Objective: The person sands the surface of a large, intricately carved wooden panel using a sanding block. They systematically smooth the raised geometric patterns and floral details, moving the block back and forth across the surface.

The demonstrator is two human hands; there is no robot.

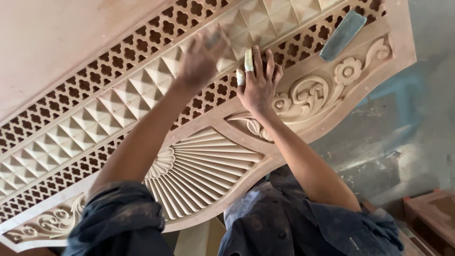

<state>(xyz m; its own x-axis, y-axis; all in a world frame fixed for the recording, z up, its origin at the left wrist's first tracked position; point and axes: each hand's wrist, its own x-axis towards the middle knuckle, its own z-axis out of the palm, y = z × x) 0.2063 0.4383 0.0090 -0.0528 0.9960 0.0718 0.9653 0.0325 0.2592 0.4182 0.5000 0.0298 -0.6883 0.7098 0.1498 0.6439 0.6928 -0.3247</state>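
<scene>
A large carved wooden panel [71,57] fills the view, with pierced lattice strips, a band of pyramid studs, a fan motif [204,166] and floral scrollwork [308,95]. My left hand [201,59] is blurred with motion over the stud band near the panel's middle; whether it holds anything cannot be told. My right hand [258,83] lies flat on the lower lattice strip beside the scrollwork, fingers extended, two fingertips wrapped in pale tape, nothing in it.
A grey-blue sanding block [342,35] lies on the panel's lattice at the upper right. Beyond the panel's curved edge is a dusty grey floor [417,118], with a reddish wooden box [433,218] at the lower right.
</scene>
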